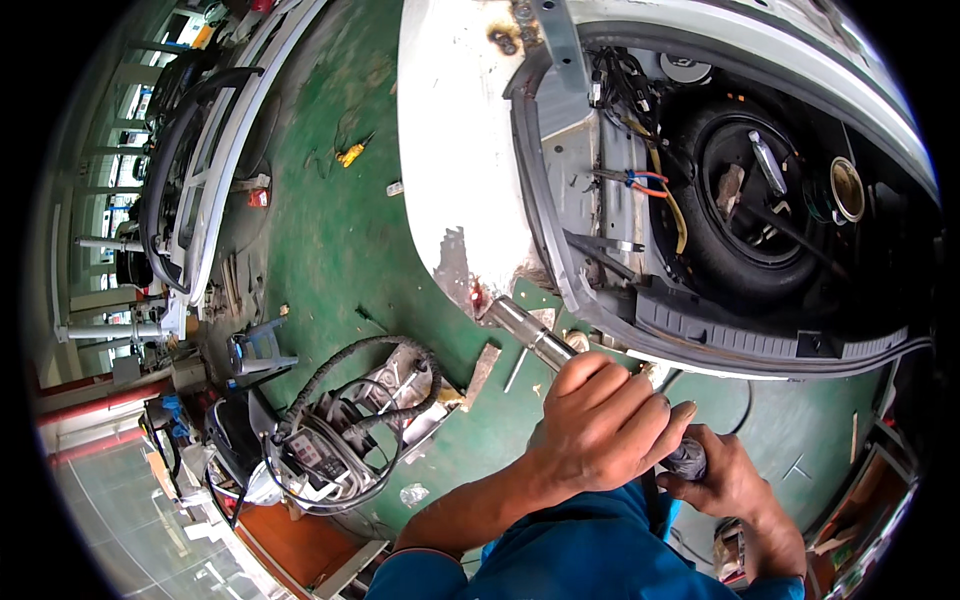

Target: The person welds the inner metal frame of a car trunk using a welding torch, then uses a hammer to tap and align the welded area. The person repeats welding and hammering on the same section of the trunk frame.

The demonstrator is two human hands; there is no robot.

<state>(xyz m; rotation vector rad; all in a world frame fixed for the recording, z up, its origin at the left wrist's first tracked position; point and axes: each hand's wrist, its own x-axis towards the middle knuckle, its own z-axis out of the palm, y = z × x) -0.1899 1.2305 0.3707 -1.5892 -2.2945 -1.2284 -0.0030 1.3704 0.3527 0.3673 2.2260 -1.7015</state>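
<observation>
the car body (455, 120) is smooth painted metal with a glossy white finish, broken by a rough, matt grey patch (452, 262) near its rounded corner. the tool (531, 326) has a shiny, bare metal shaft; the sill trim (715, 322) along the boot edge looks like ridged grey plastic, the tyre (725, 278) like dull black rubber. the green floor (330, 240) is smooth, the clothing (580, 550) blue cloth.

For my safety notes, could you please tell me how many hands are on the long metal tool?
2: the left hand is curled around its middle, and the right hand holds its grey handle, nearer the body.
</observation>
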